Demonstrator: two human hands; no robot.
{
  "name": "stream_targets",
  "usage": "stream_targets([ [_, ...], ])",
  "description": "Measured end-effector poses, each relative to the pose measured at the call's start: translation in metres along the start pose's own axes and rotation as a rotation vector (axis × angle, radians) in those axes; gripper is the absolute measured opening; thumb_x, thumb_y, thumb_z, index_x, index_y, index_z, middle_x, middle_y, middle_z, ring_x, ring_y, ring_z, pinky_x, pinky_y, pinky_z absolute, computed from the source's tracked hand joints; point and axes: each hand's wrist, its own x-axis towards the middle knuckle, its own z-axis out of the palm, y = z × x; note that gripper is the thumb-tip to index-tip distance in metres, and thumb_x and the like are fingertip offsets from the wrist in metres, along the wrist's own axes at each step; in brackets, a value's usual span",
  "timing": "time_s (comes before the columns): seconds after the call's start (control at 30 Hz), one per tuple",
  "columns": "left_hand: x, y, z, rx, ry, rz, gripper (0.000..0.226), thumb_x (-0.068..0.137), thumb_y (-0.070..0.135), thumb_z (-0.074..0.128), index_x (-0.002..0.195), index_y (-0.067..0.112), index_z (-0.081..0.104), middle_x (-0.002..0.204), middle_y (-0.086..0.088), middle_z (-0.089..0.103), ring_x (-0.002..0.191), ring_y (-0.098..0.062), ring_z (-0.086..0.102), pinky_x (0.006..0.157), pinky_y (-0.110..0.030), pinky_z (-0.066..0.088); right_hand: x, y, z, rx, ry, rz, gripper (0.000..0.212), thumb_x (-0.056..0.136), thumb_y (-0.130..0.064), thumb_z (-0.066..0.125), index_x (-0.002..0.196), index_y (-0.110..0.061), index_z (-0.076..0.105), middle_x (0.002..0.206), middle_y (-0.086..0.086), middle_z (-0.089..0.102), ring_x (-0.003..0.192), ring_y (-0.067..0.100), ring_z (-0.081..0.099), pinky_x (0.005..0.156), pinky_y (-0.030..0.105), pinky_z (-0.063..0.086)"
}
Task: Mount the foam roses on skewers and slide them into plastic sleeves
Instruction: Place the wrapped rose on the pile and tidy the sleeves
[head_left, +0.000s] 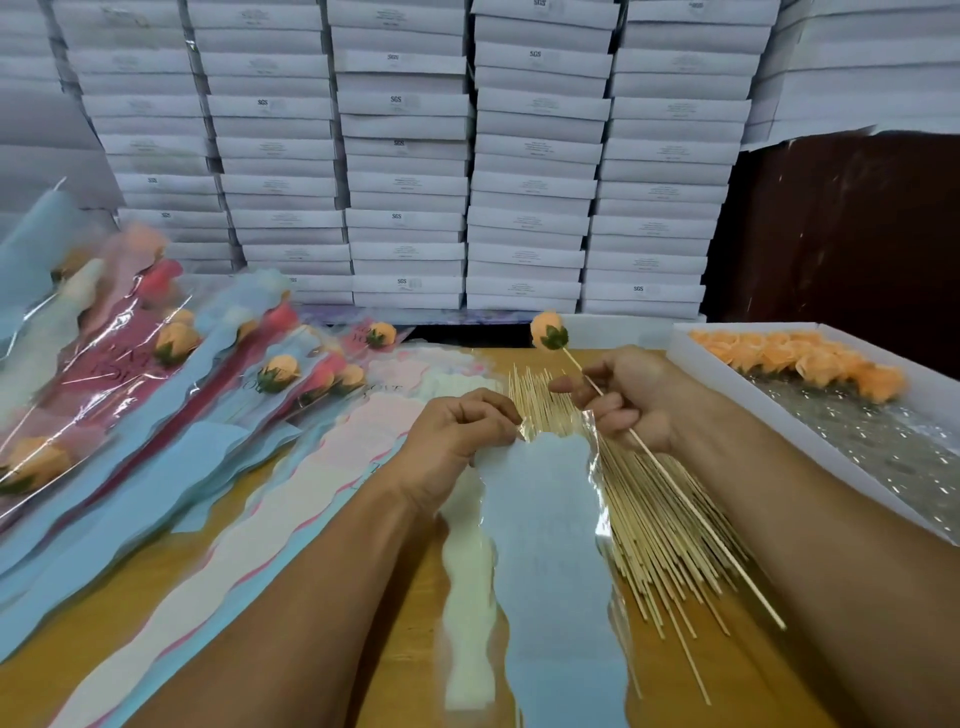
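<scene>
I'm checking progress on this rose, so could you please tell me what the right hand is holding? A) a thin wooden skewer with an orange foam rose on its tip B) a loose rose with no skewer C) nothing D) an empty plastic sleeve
A: the right hand grips a thin wooden skewer topped by an orange foam rose.

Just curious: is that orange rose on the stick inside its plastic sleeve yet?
Not yet: the rose sits bare above the right hand, outside the sleeve.
</scene>
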Motion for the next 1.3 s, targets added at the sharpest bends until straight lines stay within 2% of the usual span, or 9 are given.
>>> stream_targets([
  [0.17, -0.005, 0.003, 0.002, -0.017, -0.110, -0.098, 0.012, 0.068, 0.009, 0.066, 0.062, 0.013, 0.074, 0.084, -0.011, 0.069, 0.081, -0.030, 0.057, 0.074, -0.035, 0.042, 0.015, -0.022, 0.008, 0.094, 0.001, -0.057, 0.027, 0.105, -0.009, 0.032, 0.096, -0.006, 0.058, 0.052, -0.001, 0.049, 0.031, 0.002, 0.038, 0.026, 0.012, 0.025],
  [0.27, -0.007, 0.006, 0.006, -0.062, -0.180, -0.164, 0.012, 0.071, 0.009, 0.060, 0.063, 0.013, 0.068, 0.077, -0.010, 0.063, 0.068, -0.021, 0.058, 0.063, -0.028, 0.043, 0.025, -0.029, 0.010, 0.100, 0.012, -0.063, 0.023, 0.105, -0.007, 0.033, 0.100, -0.010, 0.055, 0.049, -0.003, 0.048, 0.028, 0.001, 0.033, 0.024, 0.013, 0.021],
  [0.43, -0.011, 0.008, 0.009, 0.014, -0.297, -0.200, 0.010, 0.073, 0.012, 0.058, 0.066, 0.015, 0.066, 0.072, -0.008, 0.054, 0.065, -0.022, 0.045, 0.060, -0.034, 0.026, 0.041, -0.042, 0.013, 0.192, 0.119, -0.084, 0.028, 0.102, -0.005, 0.023, 0.098, -0.011, 0.049, 0.044, -0.002, 0.045, 0.026, 0.002, 0.029, 0.025, 0.014, 0.015],
  [0.57, -0.014, 0.011, 0.008, -0.045, -0.375, -0.241, 0.012, 0.073, 0.008, 0.056, 0.068, 0.012, 0.066, 0.068, -0.005, 0.058, 0.060, -0.016, 0.055, 0.056, -0.024, 0.045, 0.051, -0.049, 0.015, 0.184, 0.212, -0.138, 0.030, 0.101, -0.004, 0.018, 0.089, -0.015, 0.044, 0.046, -0.003, 0.043, 0.027, 0.004, 0.029, 0.025, 0.017, 0.015],
  [0.63, -0.014, 0.011, 0.007, -0.069, -0.405, -0.266, 0.009, 0.074, 0.008, 0.055, 0.071, 0.009, 0.064, 0.070, -0.006, 0.059, 0.060, -0.015, 0.057, 0.057, -0.022, 0.048, 0.055, -0.049, 0.016, 0.154, 0.246, -0.165, 0.031, 0.100, -0.003, 0.017, 0.087, -0.016, 0.043, 0.051, -0.003, 0.043, 0.028, 0.004, 0.030, 0.027, 0.017, 0.015],
  [0.97, -0.012, 0.008, 0.006, -0.039, -0.439, -0.301, 0.007, 0.077, 0.010, 0.056, 0.080, 0.006, 0.060, 0.072, -0.007, 0.059, 0.064, -0.017, 0.055, 0.059, -0.026, 0.046, 0.064, -0.043, 0.023, 0.076, 0.382, -0.277, 0.033, 0.094, 0.002, 0.018, 0.085, -0.015, 0.045, 0.067, 0.003, 0.045, 0.028, 0.007, 0.030, 0.031, 0.018, 0.016],
  [1.13, -0.010, 0.004, 0.006, -0.030, -0.404, -0.322, 0.006, 0.077, 0.014, 0.060, 0.080, 0.009, 0.064, 0.075, -0.013, 0.053, 0.067, -0.027, 0.042, 0.059, -0.037, 0.031, 0.063, -0.043, 0.030, 0.045, 0.376, -0.286, 0.031, 0.096, 0.003, 0.021, 0.092, -0.018, 0.043, 0.068, 0.003, 0.045, 0.032, 0.006, 0.032, 0.033, 0.018, 0.018],
  [1.2, -0.009, 0.004, 0.005, -0.037, -0.418, -0.321, 0.006, 0.080, 0.015, 0.061, 0.080, 0.012, 0.066, 0.074, -0.012, 0.056, 0.064, -0.026, 0.048, 0.057, -0.033, 0.038, 0.061, -0.040, 0.033, 0.025, 0.379, -0.292, 0.030, 0.097, 0.001, 0.022, 0.096, -0.014, 0.048, 0.069, 0.004, 0.047, 0.034, 0.007, 0.033, 0.034, 0.018, 0.018],
  [1.3, -0.009, 0.006, 0.004, -0.088, -0.432, -0.320, 0.012, 0.085, 0.013, 0.059, 0.079, 0.015, 0.069, 0.069, -0.006, 0.062, 0.050, -0.016, 0.059, 0.042, -0.022, 0.047, 0.057, -0.032, 0.041, 0.005, 0.358, -0.313, 0.029, 0.099, -0.001, 0.024, 0.099, -0.011, 0.052, 0.070, 0.005, 0.049, 0.040, 0.007, 0.035, 0.035, 0.017, 0.020],
])
